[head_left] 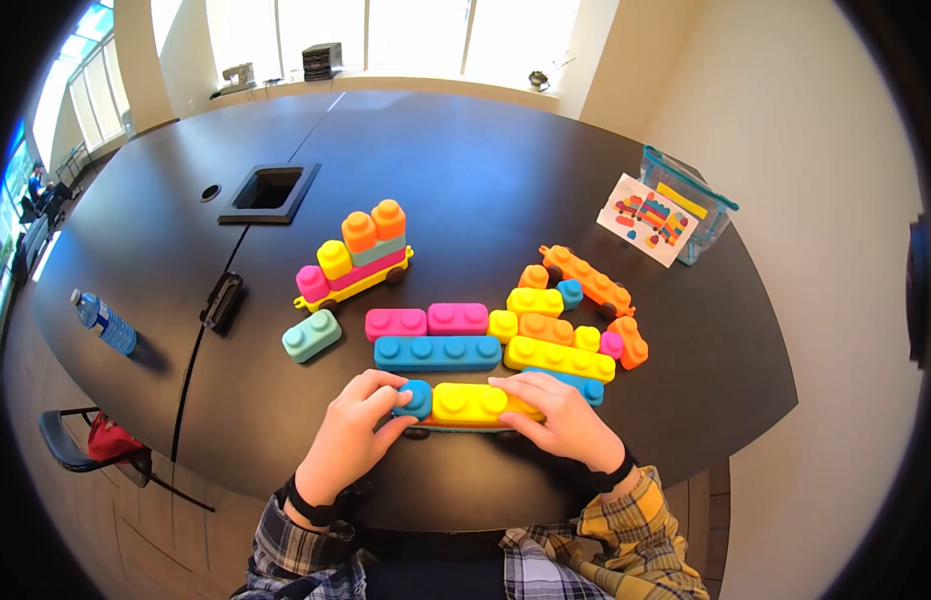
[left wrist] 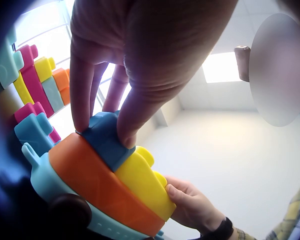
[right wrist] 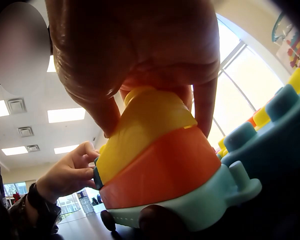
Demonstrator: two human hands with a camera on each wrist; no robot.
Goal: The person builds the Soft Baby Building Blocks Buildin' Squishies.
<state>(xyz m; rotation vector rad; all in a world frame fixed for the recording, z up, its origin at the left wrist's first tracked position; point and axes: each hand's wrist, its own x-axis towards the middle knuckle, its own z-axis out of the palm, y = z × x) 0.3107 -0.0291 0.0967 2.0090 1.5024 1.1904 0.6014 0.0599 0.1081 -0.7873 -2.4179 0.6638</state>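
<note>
Near the table's front edge stands a light-teal wheeled base [left wrist: 55, 185] with a long orange block [right wrist: 160, 165] on it. On top, at the left end, is a small blue block [head_left: 416, 399], pinched between thumb and fingers of the left hand [head_left: 354, 430]. Beside it lies a yellow block [head_left: 468, 402] on the orange one. The right hand [head_left: 564, 418] grips the right end of the yellow layer, thumb in front and fingers behind. Its fingers hide part of that end.
Pink blocks [head_left: 458, 319], a long blue block [head_left: 438, 353] and yellow blocks [head_left: 561, 358] lie just behind. Further back stand a built yellow wagon [head_left: 371, 278] and an orange wheeled base [head_left: 591, 281]. A teal block [head_left: 312, 336], bottle [head_left: 106, 324], and picture card [head_left: 646, 219] surround them.
</note>
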